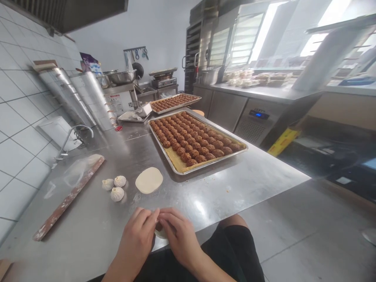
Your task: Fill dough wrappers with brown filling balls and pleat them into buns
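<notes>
Both my hands meet at the near edge of the steel table (235, 184). My left hand (138, 231) and my right hand (179, 233) pinch a small piece of pale dough (160, 234) with a dark filling between their fingertips; most of it is hidden by the fingers. A flat round of dough (149, 180) lies on the table a little beyond my hands. To its left sit three pleated dough balls (114, 187). A big tray (182, 166) with several rows of brown filling balls stands further back to the right.
A wooden board under a plastic sheet (69, 194) lies at the left by the tiled wall. A faucet (75, 135), a second tray of brown balls (173, 102), a mixer and bowls stand at the back. Steel counters run along the right.
</notes>
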### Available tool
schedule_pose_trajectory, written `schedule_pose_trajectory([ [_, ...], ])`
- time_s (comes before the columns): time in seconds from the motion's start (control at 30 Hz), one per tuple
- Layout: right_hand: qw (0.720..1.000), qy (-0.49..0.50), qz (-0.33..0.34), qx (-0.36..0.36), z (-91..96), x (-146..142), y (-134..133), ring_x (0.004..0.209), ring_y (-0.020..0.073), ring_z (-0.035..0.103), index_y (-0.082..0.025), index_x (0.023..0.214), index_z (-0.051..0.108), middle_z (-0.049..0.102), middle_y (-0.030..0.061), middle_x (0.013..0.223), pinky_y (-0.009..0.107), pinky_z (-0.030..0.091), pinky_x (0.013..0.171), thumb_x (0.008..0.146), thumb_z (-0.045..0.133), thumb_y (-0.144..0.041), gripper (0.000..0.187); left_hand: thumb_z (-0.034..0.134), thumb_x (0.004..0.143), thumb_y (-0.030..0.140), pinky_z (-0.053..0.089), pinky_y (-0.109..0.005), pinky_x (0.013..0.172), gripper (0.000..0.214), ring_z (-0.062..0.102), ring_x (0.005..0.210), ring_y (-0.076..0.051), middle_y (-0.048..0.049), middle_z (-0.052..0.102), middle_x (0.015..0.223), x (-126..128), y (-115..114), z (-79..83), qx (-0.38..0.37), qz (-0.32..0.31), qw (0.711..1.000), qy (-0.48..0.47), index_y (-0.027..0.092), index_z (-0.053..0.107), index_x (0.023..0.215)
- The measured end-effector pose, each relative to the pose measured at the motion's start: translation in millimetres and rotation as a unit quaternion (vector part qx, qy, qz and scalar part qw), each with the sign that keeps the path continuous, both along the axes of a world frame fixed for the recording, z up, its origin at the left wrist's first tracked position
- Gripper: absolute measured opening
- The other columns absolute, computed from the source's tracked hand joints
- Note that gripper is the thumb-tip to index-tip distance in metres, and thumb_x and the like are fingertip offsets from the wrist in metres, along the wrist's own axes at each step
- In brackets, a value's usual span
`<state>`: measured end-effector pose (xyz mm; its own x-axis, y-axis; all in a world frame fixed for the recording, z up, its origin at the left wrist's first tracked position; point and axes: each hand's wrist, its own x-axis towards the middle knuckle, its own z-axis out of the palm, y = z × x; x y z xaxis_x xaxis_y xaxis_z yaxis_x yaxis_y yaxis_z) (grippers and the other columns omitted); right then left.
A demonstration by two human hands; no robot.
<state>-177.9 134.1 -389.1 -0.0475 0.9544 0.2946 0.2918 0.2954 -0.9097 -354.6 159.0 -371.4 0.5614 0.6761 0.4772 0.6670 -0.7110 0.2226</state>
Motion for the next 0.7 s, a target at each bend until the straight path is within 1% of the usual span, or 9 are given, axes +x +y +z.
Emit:
schedule_pose_trajectory([
  [0.07,1.0,-0.011,-0.012,0.016,-3.4,0.9,-1.2,0.105,0.0217,0.07,-0.025,0.11,0.074,0.074,0.008,0.115,0.035,0.057,0.095,0.102,0.052,-0.025,0.023,0.051,0.101,0.009,0.052,-0.036,0.077,0.026,0.06,0.085,-0.02,-0.0051,0.065,0.092,-0.2,-0.2,-0.8,0.009,-0.001,1.0,-0.002,0.021,0.064,0.12],
  [0.2,0.996,0.012,-0.078,-0.034,-3.4,-0.6,3.0,0.09,0.0205,0.073,-0.023,0.088,0.076,0.077,0.005,0.099,0.032,0.06,0.084,0.094,0.062,-0.02,0.015,0.053,0.1,0.007,0.051,-0.038,0.079,0.016,0.059,0.086,-0.02,-0.0056,0.064,0.091,3.9,-0.3,-1.8,0.014,0.012,1.0,-0.019,0.019,0.064,0.102],
  [0.27,0.996,0.014,-0.073,-0.045,-2.0,-2.3,3.8,0.086,0.0193,0.073,-0.023,0.085,0.075,0.077,0.0035,0.094,0.031,0.059,0.08,0.093,0.061,-0.017,0.017,0.052,0.1,0.008,0.052,-0.038,0.08,0.017,0.06,0.088,-0.021,-0.0062,0.065,0.094,4.9,0.1,-1.4,0.01,0.012,1.0,-0.017,0.018,0.063,0.107],
  [0.37,0.998,-0.028,-0.048,0.004,-6.8,-3.7,-0.2,0.096,0.0205,0.073,-0.024,0.098,0.074,0.077,0.0052,0.105,0.033,0.059,0.087,0.094,0.058,-0.016,0.018,0.052,0.101,0.009,0.053,-0.037,0.081,0.028,0.06,0.092,-0.021,-0.0066,0.066,0.099,3.0,0.1,0.2,0.005,0.0,1.0,-0.002,0.018,0.06,0.125],
  [0.43,0.996,-0.065,-0.049,0.045,-13.3,-3.8,-3.4,0.103,0.0223,0.072,-0.024,0.109,0.072,0.076,0.0073,0.112,0.035,0.059,0.091,0.094,0.058,-0.016,0.022,0.052,0.1,0.008,0.052,-0.036,0.078,0.024,0.06,0.088,-0.02,-0.0055,0.065,0.095,1.5,-0.5,1.0,-0.002,-0.002,1.0,-0.001,0.019,0.063,0.119],
  [0.5,0.993,-0.08,-0.069,0.054,-17.2,-3.7,-4.5,0.102,0.0225,0.073,-0.024,0.111,0.071,0.076,0.0077,0.112,0.036,0.059,0.091,0.094,0.058,-0.016,0.023,0.052,0.1,0.007,0.051,-0.036,0.077,0.017,0.059,0.085,-0.02,-0.0044,0.063,0.089,1.2,-1.2,1.4,-0.006,0.003,1.0,-0.007,0.019,0.064,0.103],
  [0.57,0.993,-0.066,-0.09,0.027,-15.8,-3.4,-3.5,0.097,0.0213,0.073,-0.024,0.102,0.073,0.077,0.006,0.107,0.034,0.059,0.089,0.093,0.057,-0.015,0.02,0.052,0.099,0.007,0.05,-0.037,0.077,0.016,0.058,0.084,-0.02,-0.0043,0.062,0.088,2.3,-1.5,1.8,0.001,0.005,1.0,-0.008,0.019,0.063,0.097],
  [0.63,0.995,-0.045,-0.088,-0.008,-10.7,-2.8,-2.4,0.093,0.0197,0.074,-0.024,0.095,0.072,0.077,0.0044,0.101,0.032,0.059,0.085,0.093,0.057,-0.013,0.019,0.052,0.099,0.006,0.05,-0.037,0.077,0.016,0.058,0.085,-0.021,-0.0047,0.062,0.088,3.8,-1.4,2.3,0.012,0.006,1.0,-0.007,0.018,0.063,0.096],
  [0.7,0.997,-0.042,-0.069,-0.018,-6.6,-1.5,-2.7,0.091,0.0193,0.073,-0.024,0.097,0.072,0.076,0.0042,0.1,0.031,0.059,0.084,0.091,0.058,-0.012,0.019,0.052,0.099,0.006,0.05,-0.037,0.078,0.017,0.059,0.085,-0.021,-0.0051,0.063,0.088,5.2,-1.2,2.7,0.016,0.009,1.0,-0.007,0.018,0.063,0.098],
])
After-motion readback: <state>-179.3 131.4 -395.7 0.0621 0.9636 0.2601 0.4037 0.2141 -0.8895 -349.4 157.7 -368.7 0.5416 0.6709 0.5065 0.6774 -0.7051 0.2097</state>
